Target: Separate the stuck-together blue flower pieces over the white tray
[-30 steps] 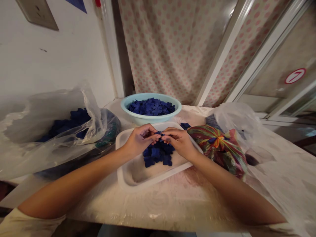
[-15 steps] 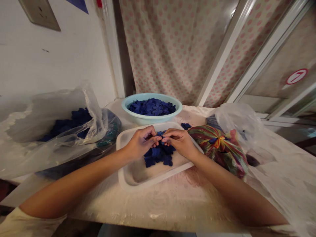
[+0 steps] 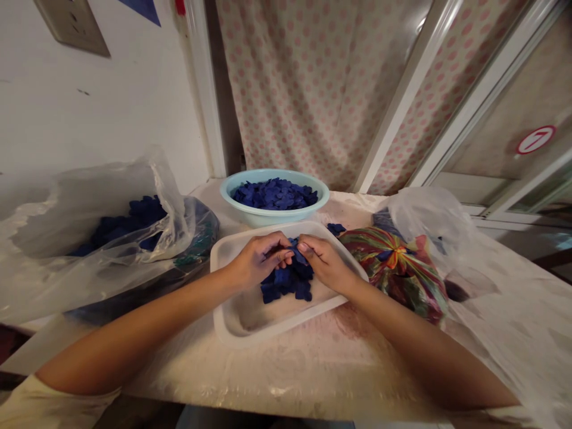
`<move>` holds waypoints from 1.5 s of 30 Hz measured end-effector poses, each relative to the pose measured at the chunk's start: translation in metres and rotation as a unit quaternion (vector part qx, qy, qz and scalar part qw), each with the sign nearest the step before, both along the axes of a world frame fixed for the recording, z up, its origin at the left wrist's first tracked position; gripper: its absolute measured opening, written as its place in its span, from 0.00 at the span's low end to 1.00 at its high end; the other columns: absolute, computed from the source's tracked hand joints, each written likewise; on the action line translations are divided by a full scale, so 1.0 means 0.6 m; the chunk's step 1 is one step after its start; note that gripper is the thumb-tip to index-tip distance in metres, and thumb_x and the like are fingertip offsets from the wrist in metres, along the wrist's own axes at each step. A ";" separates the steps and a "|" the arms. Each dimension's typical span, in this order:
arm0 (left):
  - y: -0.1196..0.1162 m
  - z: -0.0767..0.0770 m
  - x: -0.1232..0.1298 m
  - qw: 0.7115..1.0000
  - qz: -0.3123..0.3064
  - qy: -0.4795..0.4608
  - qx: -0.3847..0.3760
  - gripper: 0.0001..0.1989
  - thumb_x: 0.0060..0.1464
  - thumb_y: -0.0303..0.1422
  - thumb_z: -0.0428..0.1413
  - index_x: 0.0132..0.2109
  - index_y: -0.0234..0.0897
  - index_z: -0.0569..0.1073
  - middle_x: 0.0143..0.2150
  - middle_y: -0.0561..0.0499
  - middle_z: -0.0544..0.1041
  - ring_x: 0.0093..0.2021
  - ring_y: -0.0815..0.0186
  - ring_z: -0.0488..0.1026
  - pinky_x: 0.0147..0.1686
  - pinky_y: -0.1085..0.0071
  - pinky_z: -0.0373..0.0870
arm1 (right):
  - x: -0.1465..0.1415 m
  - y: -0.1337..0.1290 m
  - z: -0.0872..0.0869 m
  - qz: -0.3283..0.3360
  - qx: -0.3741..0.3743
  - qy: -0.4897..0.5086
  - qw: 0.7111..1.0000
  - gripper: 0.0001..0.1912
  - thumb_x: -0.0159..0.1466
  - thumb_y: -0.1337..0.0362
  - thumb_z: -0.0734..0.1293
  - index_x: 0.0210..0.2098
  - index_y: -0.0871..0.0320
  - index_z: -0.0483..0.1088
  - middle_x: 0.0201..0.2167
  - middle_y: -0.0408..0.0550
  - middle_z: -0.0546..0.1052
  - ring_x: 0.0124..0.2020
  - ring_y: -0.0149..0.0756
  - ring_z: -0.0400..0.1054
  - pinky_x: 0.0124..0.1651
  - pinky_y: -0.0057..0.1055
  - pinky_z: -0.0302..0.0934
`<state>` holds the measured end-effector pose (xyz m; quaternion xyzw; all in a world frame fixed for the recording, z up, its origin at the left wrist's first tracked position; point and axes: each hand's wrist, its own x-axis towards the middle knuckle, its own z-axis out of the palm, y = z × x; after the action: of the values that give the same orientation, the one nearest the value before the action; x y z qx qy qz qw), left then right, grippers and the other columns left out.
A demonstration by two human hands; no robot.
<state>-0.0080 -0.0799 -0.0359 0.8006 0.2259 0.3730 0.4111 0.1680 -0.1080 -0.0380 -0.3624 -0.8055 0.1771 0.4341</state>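
Observation:
Over the white tray (image 3: 250,333), my left hand (image 3: 263,256) and my right hand (image 3: 324,259) come together around a small blue fabric flower piece (image 3: 295,250). Thumb and fingers of each hand pinch it from either side, and the fingers partly cover it. Below them, more blue flower pieces (image 3: 286,283) lie in a loose pile on the tray floor. Just behind the tray stands a light blue basin (image 3: 274,213), heaped with similar blue pieces (image 3: 277,193).
At left, an open clear plastic bag (image 3: 107,262) holds more blue pieces. A knotted striped bag (image 3: 397,262) sits right of the tray, with a clear bag (image 3: 433,220) behind it. One loose blue piece (image 3: 336,229) lies by the tray's back corner.
My right hand has turned and its fingers have shifted slightly, showing more of the blue piece. My left hand has barely moved. Bags, basin and tray stay where they were.

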 end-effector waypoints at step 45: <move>-0.002 0.011 -0.009 0.975 -0.005 0.043 0.218 0.07 0.55 0.25 0.49 0.31 0.32 0.71 0.24 0.54 0.73 0.23 0.75 0.67 0.24 0.82 0.62 | 0.012 0.017 -0.010 0.159 -0.249 0.233 0.926 0.06 0.57 0.62 0.68 0.28 0.59 0.70 0.24 0.41 0.70 0.25 0.26 0.65 0.31 0.25 0.59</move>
<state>-0.0133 -0.0809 -0.0290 0.8874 0.1522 0.3764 0.2181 0.1750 -0.0981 -0.0441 -0.2743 -0.6586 0.5183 0.4715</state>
